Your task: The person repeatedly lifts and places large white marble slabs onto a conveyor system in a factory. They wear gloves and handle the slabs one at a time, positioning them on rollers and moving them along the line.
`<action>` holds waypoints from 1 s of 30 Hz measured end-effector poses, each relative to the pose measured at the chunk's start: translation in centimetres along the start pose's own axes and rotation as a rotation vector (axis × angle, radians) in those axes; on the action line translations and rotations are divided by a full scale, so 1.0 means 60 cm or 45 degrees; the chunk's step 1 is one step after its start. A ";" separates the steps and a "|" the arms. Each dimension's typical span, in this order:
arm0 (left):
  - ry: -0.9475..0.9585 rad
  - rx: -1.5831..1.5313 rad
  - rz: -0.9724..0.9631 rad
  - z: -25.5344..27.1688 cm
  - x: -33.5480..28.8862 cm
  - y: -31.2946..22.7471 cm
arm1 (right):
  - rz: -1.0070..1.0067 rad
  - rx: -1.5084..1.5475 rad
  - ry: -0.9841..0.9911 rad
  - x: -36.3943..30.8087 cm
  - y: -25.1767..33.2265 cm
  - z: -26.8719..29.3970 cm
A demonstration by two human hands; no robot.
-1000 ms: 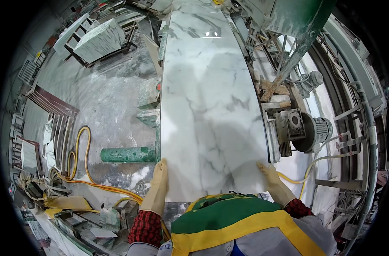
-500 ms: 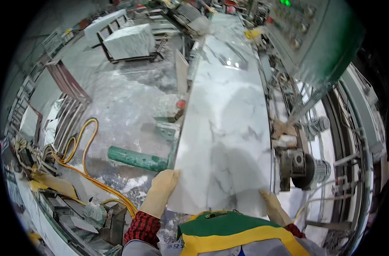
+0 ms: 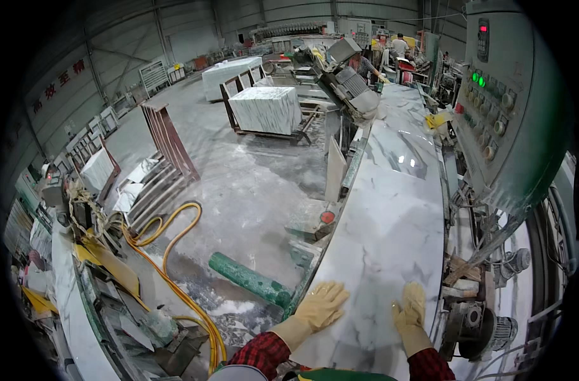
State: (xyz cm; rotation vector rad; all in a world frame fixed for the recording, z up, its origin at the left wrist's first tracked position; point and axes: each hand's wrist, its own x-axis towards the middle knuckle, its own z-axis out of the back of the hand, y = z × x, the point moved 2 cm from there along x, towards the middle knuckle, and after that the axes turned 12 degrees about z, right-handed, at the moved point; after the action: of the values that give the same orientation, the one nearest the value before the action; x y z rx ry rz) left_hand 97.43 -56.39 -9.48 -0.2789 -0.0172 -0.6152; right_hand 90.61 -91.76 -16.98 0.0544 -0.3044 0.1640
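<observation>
A long white marble slab (image 3: 391, 235) with grey veins lies lengthwise on a machine bed in front of me. My left hand (image 3: 324, 303), in a cream rubber glove, rests palm down near the slab's left edge with its fingers stretched out. On the right side of the same slab my right hand (image 3: 410, 311), gloved alike, lies flat, fingers pointing away and thumb apart. Neither hand grips anything. Wet, shiny patches show farther along the slab.
A control cabinet (image 3: 499, 101) overhangs the right side, above a motor (image 3: 492, 330). At left are a green roller (image 3: 251, 279), a yellow hose (image 3: 169, 270), a red-brown rack (image 3: 169, 140) and stacked slabs (image 3: 264, 109). A person (image 3: 364, 66) stands by the slab's far end.
Both hands have moved from the slab's near side edges onto its top face and now lie flat. The view has tilted up and swung left, showing the far wall and another person.
</observation>
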 end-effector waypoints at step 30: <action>-0.248 -0.004 0.223 0.023 -0.116 -0.070 | 0.026 0.112 -0.018 0.132 -0.088 -0.033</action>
State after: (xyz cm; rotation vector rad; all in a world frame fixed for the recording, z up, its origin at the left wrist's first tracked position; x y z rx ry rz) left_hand 89.44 -55.39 -7.79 -0.3384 -0.1775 -0.4126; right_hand 99.54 -95.57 -16.64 0.1397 -0.3121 0.1977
